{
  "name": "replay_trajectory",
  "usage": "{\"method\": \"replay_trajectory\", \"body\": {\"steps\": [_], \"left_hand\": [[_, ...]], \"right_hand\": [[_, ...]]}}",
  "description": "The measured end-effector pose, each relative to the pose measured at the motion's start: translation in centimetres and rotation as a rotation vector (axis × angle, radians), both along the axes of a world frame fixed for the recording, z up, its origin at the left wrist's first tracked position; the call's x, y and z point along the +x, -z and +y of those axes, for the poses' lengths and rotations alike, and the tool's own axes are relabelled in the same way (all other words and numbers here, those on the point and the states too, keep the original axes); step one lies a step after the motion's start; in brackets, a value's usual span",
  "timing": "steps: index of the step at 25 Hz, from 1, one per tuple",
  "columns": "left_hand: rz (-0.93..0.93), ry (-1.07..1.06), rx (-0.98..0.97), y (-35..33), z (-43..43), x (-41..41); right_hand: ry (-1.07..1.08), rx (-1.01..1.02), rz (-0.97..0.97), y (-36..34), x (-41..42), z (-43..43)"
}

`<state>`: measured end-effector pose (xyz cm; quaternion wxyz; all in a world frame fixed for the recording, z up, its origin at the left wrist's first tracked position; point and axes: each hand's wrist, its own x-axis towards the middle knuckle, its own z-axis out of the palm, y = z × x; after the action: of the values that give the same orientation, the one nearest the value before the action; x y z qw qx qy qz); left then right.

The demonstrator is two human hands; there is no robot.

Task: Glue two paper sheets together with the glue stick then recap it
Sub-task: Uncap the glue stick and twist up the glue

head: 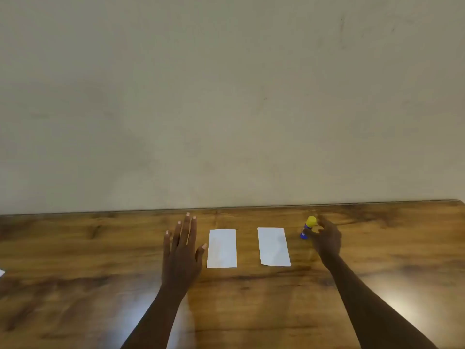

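Two white paper sheets lie side by side on the wooden table (100, 248), the left sheet (221, 248) and the right sheet (273, 246), with a gap between them. A glue stick (307, 227) with a blue body and a yellow cap stands slightly tilted just right of the right sheet. My right hand (327, 239) wraps around it, thumb on the blue body and fingers behind the cap. My left hand (182, 250) lies flat with fingers spread, just left of the left sheet and holding nothing.
A plain beige wall (226, 96) rises right behind the table's far edge. A small white corner of paper (1, 272) shows at the left border of the view. Bare wood stretches on both sides and in front of the sheets.
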<state>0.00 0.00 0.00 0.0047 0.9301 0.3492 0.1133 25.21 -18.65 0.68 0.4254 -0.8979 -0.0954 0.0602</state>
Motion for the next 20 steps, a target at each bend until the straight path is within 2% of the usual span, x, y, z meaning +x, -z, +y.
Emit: {"method": "replay_trajectory", "body": {"steps": [6, 11, 17, 20], "left_hand": [[0.016, -0.055, -0.027, -0.2, 0.5, -0.2], [-0.060, 0.005, 0.035, -4.5, 1.9, 0.9], [-0.381, 0.009, -0.017, -15.5, 2.7, 3.1], [-0.635, 0.016, -0.189, -23.0, 1.9, 4.0]], "right_hand": [[-0.107, 0.007, 0.027, 0.9, -0.1, -0.4], [-0.191, 0.082, -0.098, -4.2, 0.3, 1.2], [-0.311, 0.327, -0.346, -15.8, -1.8, 4.7], [-0.332, 0.475, -0.401, -21.8, -3.9, 6.0]]}}
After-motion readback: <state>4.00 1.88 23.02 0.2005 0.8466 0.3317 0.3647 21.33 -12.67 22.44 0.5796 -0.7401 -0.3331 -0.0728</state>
